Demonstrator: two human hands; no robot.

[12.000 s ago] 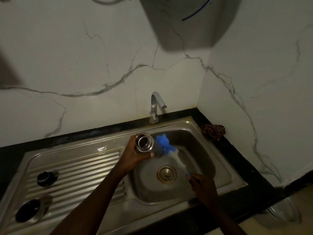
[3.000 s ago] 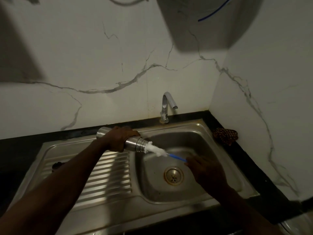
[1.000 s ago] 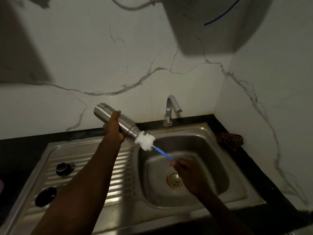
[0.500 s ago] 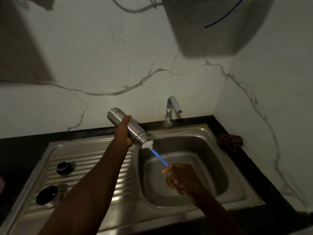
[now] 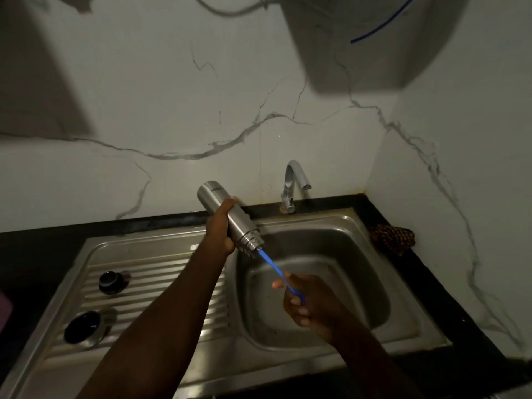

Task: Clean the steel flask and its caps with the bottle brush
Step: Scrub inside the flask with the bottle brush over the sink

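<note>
Left hand closed around tilted flask above sink, right hand gripping brush handle, bristles inside; caps on drainboard; risk: wet steel slipping, hard strokes bending handle.

My left hand and right hand are both bare — no gloves, no rings or watch that I can make out in this dim light. Both forearms are bare too, with no sleeve showing as far as the bottom edge. A few pale fingernails catch the light on my right hand — nothing else is worn.
</note>
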